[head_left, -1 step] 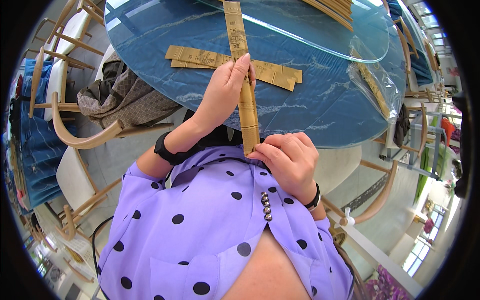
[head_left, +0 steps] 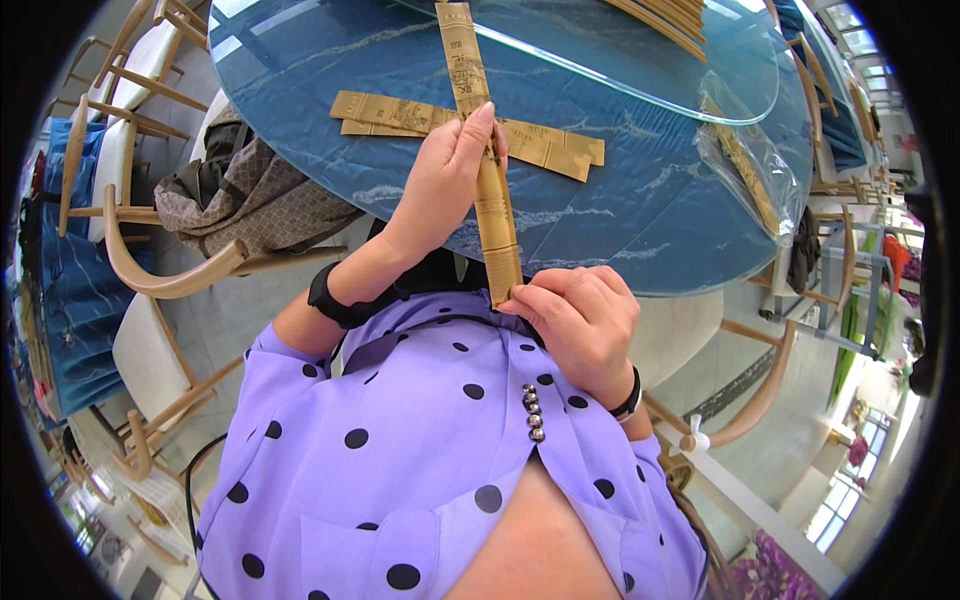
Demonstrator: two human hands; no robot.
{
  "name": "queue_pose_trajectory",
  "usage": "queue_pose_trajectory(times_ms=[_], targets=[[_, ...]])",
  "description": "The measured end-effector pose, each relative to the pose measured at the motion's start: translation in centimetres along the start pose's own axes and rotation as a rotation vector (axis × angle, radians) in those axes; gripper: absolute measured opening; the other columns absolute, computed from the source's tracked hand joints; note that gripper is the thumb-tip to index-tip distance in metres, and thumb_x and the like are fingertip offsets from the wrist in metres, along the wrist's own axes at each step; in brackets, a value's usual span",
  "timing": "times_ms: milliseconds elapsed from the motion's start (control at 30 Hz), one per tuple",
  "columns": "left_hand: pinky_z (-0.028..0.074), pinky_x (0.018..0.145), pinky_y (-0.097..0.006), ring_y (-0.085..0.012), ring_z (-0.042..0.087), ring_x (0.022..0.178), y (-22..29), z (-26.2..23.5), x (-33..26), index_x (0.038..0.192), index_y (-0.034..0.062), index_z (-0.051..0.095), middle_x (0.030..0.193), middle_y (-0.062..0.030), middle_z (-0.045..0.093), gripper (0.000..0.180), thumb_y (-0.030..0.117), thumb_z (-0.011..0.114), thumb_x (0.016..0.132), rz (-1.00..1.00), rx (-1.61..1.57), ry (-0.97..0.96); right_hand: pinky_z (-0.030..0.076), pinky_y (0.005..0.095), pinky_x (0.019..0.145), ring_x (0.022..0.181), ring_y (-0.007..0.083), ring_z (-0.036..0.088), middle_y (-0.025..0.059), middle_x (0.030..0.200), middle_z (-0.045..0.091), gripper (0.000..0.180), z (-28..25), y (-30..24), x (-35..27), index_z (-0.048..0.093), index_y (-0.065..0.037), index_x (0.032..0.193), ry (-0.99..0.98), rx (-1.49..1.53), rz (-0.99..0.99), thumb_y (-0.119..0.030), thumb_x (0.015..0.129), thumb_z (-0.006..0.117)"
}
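Observation:
A long narrow golden paper sleeve (head_left: 480,150) stretches from my chest out over the blue marbled round table (head_left: 640,210). My left hand (head_left: 445,180) lies along its middle, fingers pressed against its left side. My right hand (head_left: 580,320) pinches its near end between thumb and fingers. Under the sleeve, flat on the table, lie more golden sleeves (head_left: 400,113) crosswise. A black band sits on each wrist.
A glass turntable (head_left: 640,70) covers the table's far part. A clear plastic bag (head_left: 750,170) with golden sticks lies at the right. Wooden chairs (head_left: 150,270) stand left and right; a grey-brown bag (head_left: 240,200) rests on the left one.

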State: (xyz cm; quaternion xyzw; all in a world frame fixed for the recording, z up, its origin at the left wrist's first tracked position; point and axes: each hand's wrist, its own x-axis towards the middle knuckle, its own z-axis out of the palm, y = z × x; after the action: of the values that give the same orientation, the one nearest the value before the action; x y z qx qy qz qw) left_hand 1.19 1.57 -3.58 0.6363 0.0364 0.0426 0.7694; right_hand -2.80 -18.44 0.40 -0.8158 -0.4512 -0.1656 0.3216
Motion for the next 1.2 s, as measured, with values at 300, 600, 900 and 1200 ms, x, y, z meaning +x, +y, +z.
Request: queue_pose_trajectory(times_ms=[300,600,900,1200], targets=[[0.039,0.070,-0.024,-0.0065,0.045,0.072,-0.1,0.4,0.2,0.086,0.0079,0.055,0.075,0.0011,0.054,0.042,0.038,0.040,0.112,0.013,-0.046,0.004,0.045,0.0302,0.060,0.068,0.0159,0.063,0.0019,0.084,0.065,0.023,-0.1,0.1,-0.1,0.071,-0.008,0.088,-0.014,-0.029,-0.045,-0.019,0.072,0.084],[0.040,0.071,-0.024,-0.0073,0.045,0.072,-0.3,0.3,-0.2,0.087,0.0078,0.054,0.076,0.0009,0.053,0.041,0.036,0.040,0.112,-0.080,-0.044,-0.066,0.046,0.0323,0.069,0.073,0.0171,0.063,0.0023,0.087,0.065,0.017,-0.4,-0.7,0.0,0.070,-0.008,0.088,-0.030,-0.138,-0.102,-0.017,0.077,0.080],[0.043,0.071,-0.027,-0.0090,0.049,0.075,0.9,1.5,-2.3,0.091,0.0055,0.056,0.080,-0.0006,0.054,0.040,0.033,0.037,0.113,-0.029,0.055,-0.079,0.048,0.0303,0.068,0.074,0.0154,0.061,0.0015,0.091,0.065,0.025,-0.9,0.2,0.6,0.072,-0.009,0.100,-0.032,-0.169,-0.153,-0.018,0.078,0.080],[0.046,0.070,-0.027,-0.0103,0.053,0.072,2.4,1.1,-2.4,0.087,0.0047,0.054,0.080,-0.0027,0.058,0.041,0.032,0.037,0.113,-0.069,0.124,-0.073,0.046,0.0312,0.070,0.073,0.0137,0.061,-0.0006,0.091,0.064,0.025,-1.5,0.3,1.7,0.070,-0.010,0.099,0.004,-0.139,-0.199,-0.020,0.079,0.081]])
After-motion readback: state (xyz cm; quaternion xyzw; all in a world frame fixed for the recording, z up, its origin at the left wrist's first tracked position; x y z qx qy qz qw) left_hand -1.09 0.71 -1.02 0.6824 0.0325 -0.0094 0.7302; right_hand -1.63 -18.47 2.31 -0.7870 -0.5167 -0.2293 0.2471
